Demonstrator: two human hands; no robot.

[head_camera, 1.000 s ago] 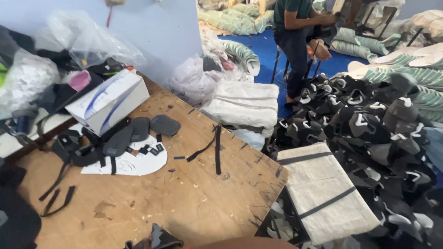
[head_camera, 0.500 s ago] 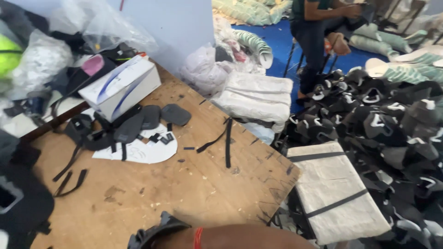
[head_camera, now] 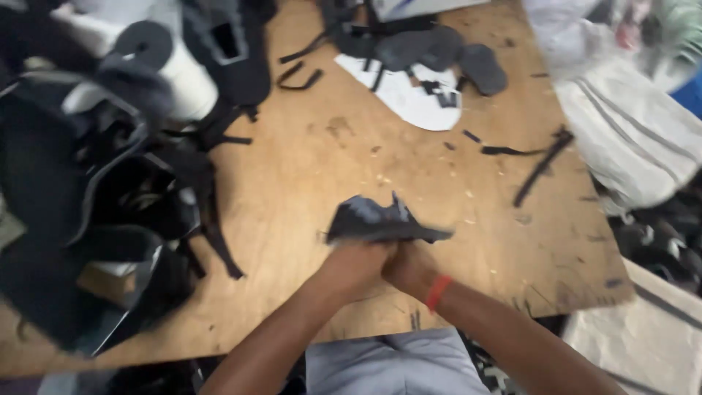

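Both hands have come together over the wooden table (head_camera: 292,183).
Left hand (head_camera: 357,265) and right hand (head_camera: 411,268), touching, grip a crumpled black fabric piece (head_camera: 380,221) near the table's front edge.

Scuffed wooden worktable (head_camera: 314,168); pale sacks (head_camera: 636,139) beside it, right.

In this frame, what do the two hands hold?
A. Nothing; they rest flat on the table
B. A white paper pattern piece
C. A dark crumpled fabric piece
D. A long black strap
C: the left hand and right hand meet and grip the dark crumpled fabric piece over the wooden table.
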